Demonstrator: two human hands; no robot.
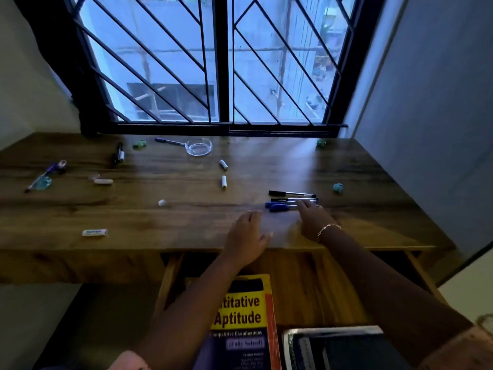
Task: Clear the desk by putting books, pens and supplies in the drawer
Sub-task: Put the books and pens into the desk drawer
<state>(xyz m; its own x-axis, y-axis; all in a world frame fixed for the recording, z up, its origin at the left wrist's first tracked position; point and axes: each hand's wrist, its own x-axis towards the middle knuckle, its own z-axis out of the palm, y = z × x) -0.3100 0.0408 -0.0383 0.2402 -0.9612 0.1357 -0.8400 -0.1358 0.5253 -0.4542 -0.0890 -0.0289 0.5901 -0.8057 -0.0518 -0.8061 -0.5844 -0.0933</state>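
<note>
Wooden desk (pixel 160 188) under both your hands: your right hand (pixel 312 220) is stretched out with straight fingers, tips touching the bunch of black and blue pens (pixel 288 200) lying just ahead of it, nothing gripped. Your left hand (pixel 246 236) is spread flat and relaxed just to the left of the right one, empty, over the desk's front edge. Below your wrists the drawer (pixel 306 289) stands pulled out, yellow book (pixel 240 316) between your forearms and a dark notebook (pixel 341 348) just beside it, beneath your right forearm.
</note>
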